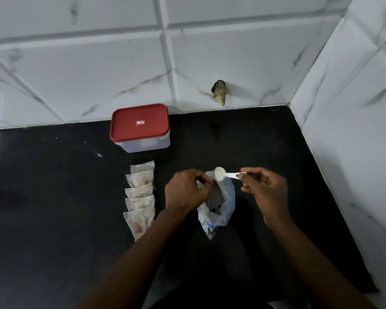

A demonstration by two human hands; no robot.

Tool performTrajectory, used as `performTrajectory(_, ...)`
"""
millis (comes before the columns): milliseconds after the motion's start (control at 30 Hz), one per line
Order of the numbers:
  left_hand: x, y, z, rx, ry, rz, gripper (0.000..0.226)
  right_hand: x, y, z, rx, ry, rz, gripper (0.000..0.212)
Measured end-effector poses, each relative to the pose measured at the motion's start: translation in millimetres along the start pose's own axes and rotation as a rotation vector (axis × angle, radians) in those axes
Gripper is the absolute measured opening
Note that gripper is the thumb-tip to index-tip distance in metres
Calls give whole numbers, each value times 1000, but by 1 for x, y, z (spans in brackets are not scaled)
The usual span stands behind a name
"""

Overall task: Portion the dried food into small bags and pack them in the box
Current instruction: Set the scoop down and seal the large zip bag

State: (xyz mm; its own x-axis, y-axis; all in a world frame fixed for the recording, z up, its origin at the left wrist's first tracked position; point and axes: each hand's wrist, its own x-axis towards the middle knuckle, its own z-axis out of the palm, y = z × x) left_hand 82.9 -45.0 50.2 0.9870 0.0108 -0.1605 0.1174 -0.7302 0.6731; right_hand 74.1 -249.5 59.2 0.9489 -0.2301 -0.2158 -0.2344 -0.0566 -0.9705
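A clear plastic bag (226,197) lies open on the black countertop (54,197), its mouth facing up. A few dark bits of dried food (214,209) show inside it.

The left hand (187,190) is at the bag's left rim. Its fingers are curled, and thumb and forefinger pinch the plastic there. A small brown bit shows at the fingertips, but I cannot tell what it is.

The right hand (263,192) is just right of the bag. Its fingers are curled, and it pinches the handle of a white plastic scoop (220,173). The scoop's round bowl hangs over the far edge of the bag's mouth.

Left of the bag, 5 small bags (140,202) lie in an overlapping row, each with pale and brown contents.

Beyond the bag and to its left stands the box (139,128), translucent with its red lid on, next to the white tile wall (76,74). Straight beyond the bag, the wall has 1 ragged brownish hole (219,92).
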Motion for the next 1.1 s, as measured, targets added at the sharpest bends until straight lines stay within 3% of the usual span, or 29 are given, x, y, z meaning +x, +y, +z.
performTrajectory(433, 28, 2, -15, -427, 47, -87, 9, 18, -23, 29, -239, -189, -378, 19)
performTrajectory(600, 41, -10, -24, -376, 27, -125, 9, 50, -22, 64, -326, -230, -527, 20)
performTrajectory(767, 47, -26, -24, -341, -143, -220, 9, 96, -11, 103, -484, -225, -590, 18)
performTrajectory(933, 47, -35, -17, -288, -242, -212, 38, 134, -1, 137, -635, -222, -581, 14)
performTrajectory(1100, 53, -42, -14, -301, -313, -202, 41, 159, 11, 155, -727, -215, -544, 11)
